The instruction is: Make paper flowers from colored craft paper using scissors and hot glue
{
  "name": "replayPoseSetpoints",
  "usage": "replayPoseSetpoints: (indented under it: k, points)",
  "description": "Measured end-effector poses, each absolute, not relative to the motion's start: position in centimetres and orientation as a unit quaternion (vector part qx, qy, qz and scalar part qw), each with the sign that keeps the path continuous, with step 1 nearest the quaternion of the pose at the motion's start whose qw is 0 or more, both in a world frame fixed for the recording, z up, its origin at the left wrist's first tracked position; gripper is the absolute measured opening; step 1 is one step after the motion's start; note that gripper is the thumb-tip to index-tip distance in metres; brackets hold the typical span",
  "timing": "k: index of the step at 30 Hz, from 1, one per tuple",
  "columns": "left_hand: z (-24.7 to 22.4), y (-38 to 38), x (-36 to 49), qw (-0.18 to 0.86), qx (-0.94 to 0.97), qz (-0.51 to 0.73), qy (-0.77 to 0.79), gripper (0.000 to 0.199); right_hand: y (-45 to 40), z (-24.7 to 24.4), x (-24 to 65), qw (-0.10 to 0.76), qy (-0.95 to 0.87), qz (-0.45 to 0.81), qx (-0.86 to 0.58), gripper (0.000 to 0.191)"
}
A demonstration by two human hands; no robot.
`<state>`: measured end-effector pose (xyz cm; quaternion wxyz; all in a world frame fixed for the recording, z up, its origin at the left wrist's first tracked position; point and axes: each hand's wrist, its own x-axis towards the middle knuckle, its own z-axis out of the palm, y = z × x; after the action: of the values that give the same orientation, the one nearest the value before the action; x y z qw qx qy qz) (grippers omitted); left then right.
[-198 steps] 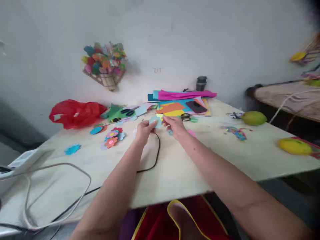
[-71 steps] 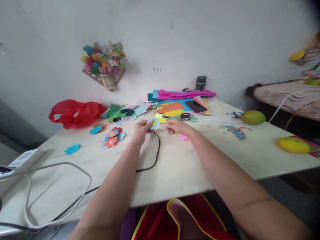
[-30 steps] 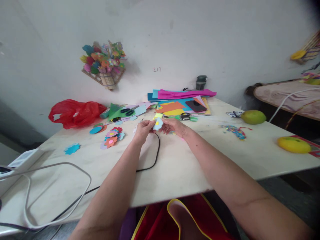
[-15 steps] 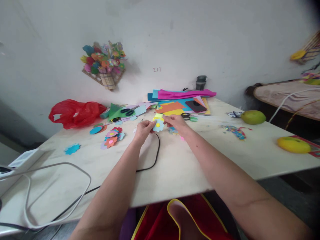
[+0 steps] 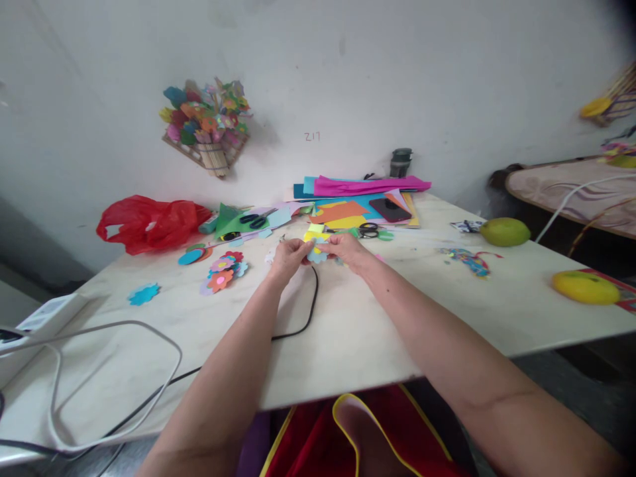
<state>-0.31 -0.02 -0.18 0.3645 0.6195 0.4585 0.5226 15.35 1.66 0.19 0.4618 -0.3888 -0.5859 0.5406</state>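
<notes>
Between my two hands, above the middle of the table, is a light-blue paper flower (image 5: 318, 256) with a yellow centre partly covered by my fingers. My left hand (image 5: 291, 260) pinches its left side between thumb and fingers. From the right, my right hand (image 5: 348, 250) is closed at the flower, its fingertips pressing on the face near the centre. Just behind the fingers shows a bit of yellow paper (image 5: 314, 228). To the left lies a pile of colourful paper flowers (image 5: 221, 271), and a single blue paper flower (image 5: 144, 294) sits farther left.
Black-handled scissors (image 5: 368, 230) lie behind my right hand; another pair (image 5: 254, 220) rests on green paper. Coloured sheets and a phone (image 5: 390, 210) are at the back. A red plastic bag (image 5: 149, 224), cables (image 5: 134, 323) and a power strip (image 5: 42, 324) occupy the left, mangoes (image 5: 505, 232) the right.
My right hand has moved slightly down and left, from the flower's upper right edge onto its face, covering part of the centre. My left hand keeps its hold.
</notes>
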Motion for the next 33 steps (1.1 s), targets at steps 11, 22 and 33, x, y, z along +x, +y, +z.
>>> replayPoseSetpoints:
  k: [11, 22, 33]
  points:
    - [-0.1, 0.1, -0.4, 0.375, 0.593, 0.547, 0.457, 0.041, 1.9, 0.0, 15.8, 0.443, -0.601, 0.559, -0.360, 0.043]
    - [-0.1, 0.1, -0.3, 0.366, 0.603, 0.542, 0.457, 0.040, 1.8, -0.2, 15.4, 0.439, -0.604, 0.554, -0.367, 0.034]
    - [-0.4, 0.3, -0.2, 0.355, 0.608, 0.537, 0.465, 0.041, 1.8, 0.0, 15.0, 0.452, -0.596, 0.547, -0.375, 0.017]
